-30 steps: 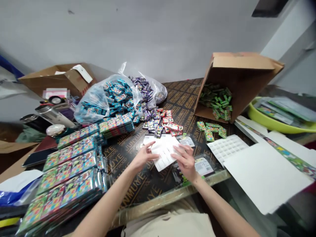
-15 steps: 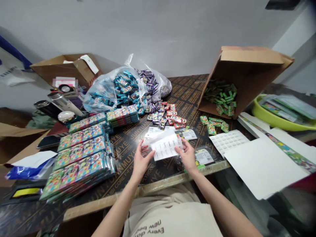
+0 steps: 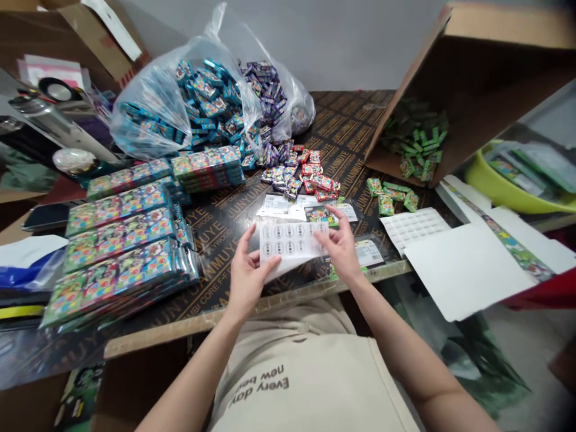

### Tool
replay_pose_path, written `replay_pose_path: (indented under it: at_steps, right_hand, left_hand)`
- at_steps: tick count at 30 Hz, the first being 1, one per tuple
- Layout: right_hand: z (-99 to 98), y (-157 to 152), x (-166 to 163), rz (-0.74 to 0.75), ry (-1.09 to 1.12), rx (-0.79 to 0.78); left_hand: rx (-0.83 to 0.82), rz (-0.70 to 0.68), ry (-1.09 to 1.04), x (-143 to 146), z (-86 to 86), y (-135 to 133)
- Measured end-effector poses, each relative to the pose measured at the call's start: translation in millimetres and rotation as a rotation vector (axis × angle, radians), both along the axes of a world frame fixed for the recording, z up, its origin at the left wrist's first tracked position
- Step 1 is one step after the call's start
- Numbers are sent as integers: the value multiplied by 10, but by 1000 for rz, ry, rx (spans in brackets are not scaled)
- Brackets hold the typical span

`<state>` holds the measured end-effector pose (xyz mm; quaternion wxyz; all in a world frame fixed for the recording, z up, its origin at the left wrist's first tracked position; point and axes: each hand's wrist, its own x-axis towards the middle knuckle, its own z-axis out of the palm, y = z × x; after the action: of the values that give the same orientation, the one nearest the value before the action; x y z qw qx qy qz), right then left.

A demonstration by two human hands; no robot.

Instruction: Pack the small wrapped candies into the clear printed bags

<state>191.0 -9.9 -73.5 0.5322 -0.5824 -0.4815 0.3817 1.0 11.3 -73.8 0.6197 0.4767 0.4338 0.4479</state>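
Sticker sheet (image 3: 290,240) was held flat just above the near edge of the counter (image 3: 225,228) — left grip (image 3: 245,279) pinching its left end, right grip (image 3: 342,252) clasping its right end, fingers on top — near loose red packets (image 3: 315,180).

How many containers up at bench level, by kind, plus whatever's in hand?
cardboard boxes: 2
clear plastic bags: 2
yellow-green basin: 1
sticker sheet, held between left hand and right hand: 1
Total: 6
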Motion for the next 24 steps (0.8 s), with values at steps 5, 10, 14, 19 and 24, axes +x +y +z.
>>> replay_pose_path:
  at_steps: [5,10,14,19,24]
  right_hand:
    - [-21,41,97,126,18,-45]
    - [-76,77,155,186,185,-66]
    - [-96,76,168,192,290,-85]
    - [-79,75,165,117,257,-146]
    - [84,37,170,-25,-266,37]
  left_hand:
    - [88,-25,79,17,22,106]
    - [-9,-23,103,68,-21,199]
    - [-54,35,61,96,-4,216]
    - [36,56,196,103,86,217]
    - [331,74,540,59,215,264]
